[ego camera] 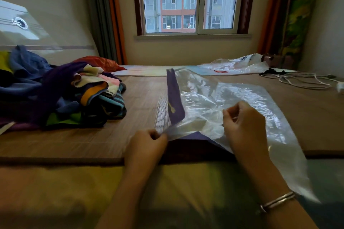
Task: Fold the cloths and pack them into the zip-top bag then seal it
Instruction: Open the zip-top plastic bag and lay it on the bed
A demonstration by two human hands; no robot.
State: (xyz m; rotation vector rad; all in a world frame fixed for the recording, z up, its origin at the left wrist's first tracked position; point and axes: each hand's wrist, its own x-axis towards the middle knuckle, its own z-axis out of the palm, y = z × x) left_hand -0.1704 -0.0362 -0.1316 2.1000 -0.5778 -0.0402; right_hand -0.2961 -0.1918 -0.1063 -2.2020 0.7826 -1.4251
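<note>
- Both hands work at the near edge of one clear zip-top bag (232, 98) spread on the woven mat (145, 98): the left hand (147, 145) pinches the bag's near-left corner, and the right hand (245, 126) has its fingers curled, pinching a fold of the plastic a little further in.
- Purple strips show along the bag's left and near edges; I cannot tell whether they are its zip band or cloth beneath.
- By my reading, the step in hand is opening the bag's mouth; no cloth looks folded or packed yet.
- Next, the two plastic layers need parting without slipping, then a cloth must be fetched.
- One heap of cloths (61, 95) lies well apart to the left, tangled; the pieces cannot be counted.
- A second crumpled plastic bag (240, 65) and white cables (301, 80) lie far right.
</note>
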